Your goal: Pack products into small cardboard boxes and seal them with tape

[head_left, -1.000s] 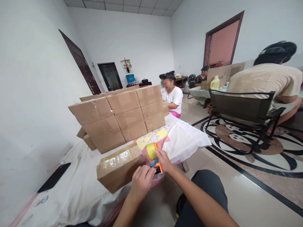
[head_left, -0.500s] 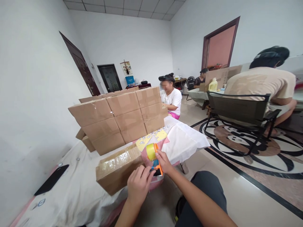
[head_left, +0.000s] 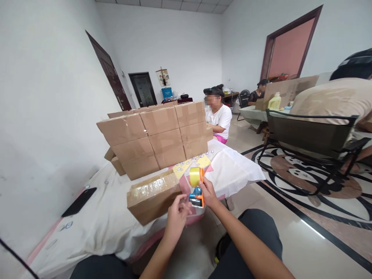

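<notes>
My right hand [head_left: 209, 192] is closed around the orange frame of a tape dispenser [head_left: 202, 198], which carries a roll of yellowish tape [head_left: 195, 176] and blue parts below it. The dispenser is held up over the near table edge. Close to its lower blue end is my left hand [head_left: 178, 213], with fingers loosely bent and apart and nothing visible in them. Just left of the hands, a cardboard box [head_left: 155, 197] lies on the table, shiny clear tape along its top.
Behind it stands a stack of taped cardboard boxes [head_left: 162, 135] on the cloth-covered table [head_left: 95, 224]. A black flat object [head_left: 79, 202] lies at the left. A person in a white shirt [head_left: 222, 118] sits beyond the stack. At right, another person [head_left: 331, 100] sits in a folding chair [head_left: 308, 133].
My left hand has come away from the dispenser's lower end, and its fingers have loosened. My right hand still holds the dispenser, now turned more upright. The camera view has shifted.
</notes>
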`<state>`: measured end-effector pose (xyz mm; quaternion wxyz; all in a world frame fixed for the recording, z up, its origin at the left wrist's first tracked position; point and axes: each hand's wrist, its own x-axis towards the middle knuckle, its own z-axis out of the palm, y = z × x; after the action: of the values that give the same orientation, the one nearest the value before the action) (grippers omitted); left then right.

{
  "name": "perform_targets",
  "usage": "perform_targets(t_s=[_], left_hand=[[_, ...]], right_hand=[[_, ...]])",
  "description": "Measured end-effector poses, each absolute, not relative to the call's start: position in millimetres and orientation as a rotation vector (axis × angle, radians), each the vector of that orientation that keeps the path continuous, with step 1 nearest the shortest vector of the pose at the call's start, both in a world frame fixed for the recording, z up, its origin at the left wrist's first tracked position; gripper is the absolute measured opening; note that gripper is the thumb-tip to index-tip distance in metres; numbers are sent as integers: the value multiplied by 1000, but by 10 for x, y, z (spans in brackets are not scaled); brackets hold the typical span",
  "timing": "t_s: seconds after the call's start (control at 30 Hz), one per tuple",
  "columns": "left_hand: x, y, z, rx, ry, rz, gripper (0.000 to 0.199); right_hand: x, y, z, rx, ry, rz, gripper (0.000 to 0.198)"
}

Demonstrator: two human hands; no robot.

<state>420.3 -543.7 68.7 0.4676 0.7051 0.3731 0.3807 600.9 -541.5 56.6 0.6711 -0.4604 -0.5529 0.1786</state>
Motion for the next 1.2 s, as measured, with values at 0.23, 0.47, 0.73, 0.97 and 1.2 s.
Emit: perform_targets(t_s=[0.23, 0.47, 0.73, 0.97, 1.2], left_hand=[[4284, -5445, 753, 1373, 871, 953, 58], [4277, -5494, 739, 1275, 877, 975, 58], [4317, -5532, 754, 1271, 841, 982, 52], [4282, -5496, 663, 1292, 867, 984, 46], [4243, -5410, 663, 1447, 751, 1017, 40]], right_hand=[[5998, -5430, 578, -1058, -1378, 267, 26], [5986, -5449, 612, -1070, -1378, 163, 22], [6047, -5462, 603, -1090, -1323, 175, 26], [6054, -5437, 561, -1069, -1357, 154, 31], [6033, -5418, 540, -1041, -1444, 108, 36]])
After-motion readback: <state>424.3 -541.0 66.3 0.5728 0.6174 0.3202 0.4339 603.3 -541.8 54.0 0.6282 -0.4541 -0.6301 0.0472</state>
